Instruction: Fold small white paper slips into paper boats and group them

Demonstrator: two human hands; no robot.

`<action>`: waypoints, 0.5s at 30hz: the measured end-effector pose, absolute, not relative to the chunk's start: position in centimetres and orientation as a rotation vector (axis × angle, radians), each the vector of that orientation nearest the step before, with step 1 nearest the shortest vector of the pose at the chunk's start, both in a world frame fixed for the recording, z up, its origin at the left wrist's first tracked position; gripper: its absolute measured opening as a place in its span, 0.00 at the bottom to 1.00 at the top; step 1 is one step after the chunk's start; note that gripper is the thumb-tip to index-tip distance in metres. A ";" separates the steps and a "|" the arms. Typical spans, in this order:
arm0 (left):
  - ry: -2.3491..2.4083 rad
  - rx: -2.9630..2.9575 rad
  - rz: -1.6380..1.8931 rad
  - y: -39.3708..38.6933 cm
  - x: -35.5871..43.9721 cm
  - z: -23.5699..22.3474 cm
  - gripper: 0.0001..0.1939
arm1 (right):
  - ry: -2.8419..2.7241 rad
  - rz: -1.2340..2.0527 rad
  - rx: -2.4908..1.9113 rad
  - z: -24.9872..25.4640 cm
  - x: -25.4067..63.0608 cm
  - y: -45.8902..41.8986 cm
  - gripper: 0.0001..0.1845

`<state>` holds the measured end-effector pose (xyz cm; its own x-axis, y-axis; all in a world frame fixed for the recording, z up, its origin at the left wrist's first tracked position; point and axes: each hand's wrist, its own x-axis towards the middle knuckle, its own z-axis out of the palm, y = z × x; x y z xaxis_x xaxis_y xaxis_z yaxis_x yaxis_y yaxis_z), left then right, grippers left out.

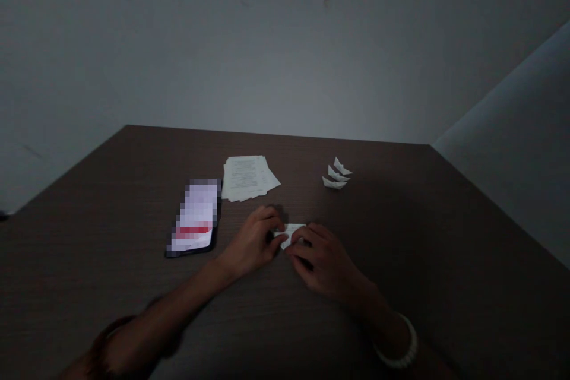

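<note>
A small folded piece of white printed paper [290, 229] lies low over the table between my two hands. My left hand [256, 240] pinches its left edge between thumb and fingers. From the right, my right hand [323, 258] has its fingertips closed on the paper's lower right part, covering some of it. Beyond my hands to the right stand three small folded paper boats [336, 176], close together in a slanting row. A loose stack of printed paper sheets [247, 177] lies farther back, left of the boats.
A phone [195, 214] with a lit, blurred-out screen lies left of my left hand, near the paper stack. The dark wood-grain table [146, 154] ends at a grey wall [285, 59] behind. My right wrist wears a pale bracelet [412, 341].
</note>
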<state>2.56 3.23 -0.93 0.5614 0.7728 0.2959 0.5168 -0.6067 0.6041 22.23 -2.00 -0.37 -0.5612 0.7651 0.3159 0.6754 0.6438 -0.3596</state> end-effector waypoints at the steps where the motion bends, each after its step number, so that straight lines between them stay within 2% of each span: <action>1: 1.039 2.345 0.765 3.2 2.6 -0.9 0.04 | -2.447 0.268 -1.122 -0.3 22.3 -2.0 0.08; 6: 1.040 2.336 0.750 3.2 2.6 -0.6 0.04 | -2.525 0.236 -1.134 0.1 22.3 -2.0 0.11; 15: 1.037 2.352 0.763 3.2 2.6 -0.8 0.03 | -2.512 0.271 -1.113 0.6 22.4 -2.1 0.10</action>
